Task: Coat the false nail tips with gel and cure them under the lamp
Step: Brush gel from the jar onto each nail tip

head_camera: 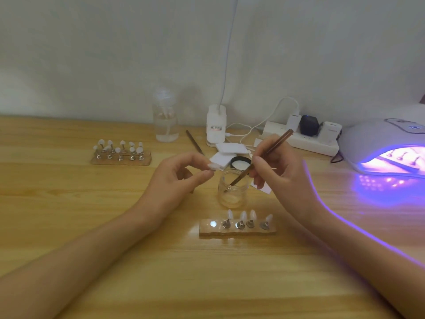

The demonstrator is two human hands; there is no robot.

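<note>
**Dipping the brush while the other hand holds a tip**

Head view: the right hand point(280, 176) grips a brown-handled brush point(259, 157) like a pen, with its fingers curled round the shaft. The bristle end reaches down inside a small clear glass jar point(232, 192) that stands mid-bench on the wooden bench point(92, 226). Just left of the jar, the left hand point(181, 178) pinches a white false nail tip point(213, 167) between thumb and fingertips. It holds the tip raised off the bench, close to the jar's rim.

Nearer than the jar lies a wooden holder strip point(238, 231) with four pale tips upright on metal stands. The leftmost spot on this strip shows only a bare shiny disc point(213, 224). At far left, a second holder point(120, 159) carries two rows of white tips.

At the right edge the curing lamp point(372, 139) glows violet, and several stands are visible inside its opening. The violet light spills over the bench and rims the right forearm.

Just behind the jar lies a black-rimmed lid point(240, 162), with white flat pads point(226, 153) beside it. A spare brush point(195, 142) lies beyond the left hand. Along the wall stand a clear bottle point(166, 116), a white clip base point(216, 125) with its cable, and a power strip point(299, 140) with plugs.
</note>
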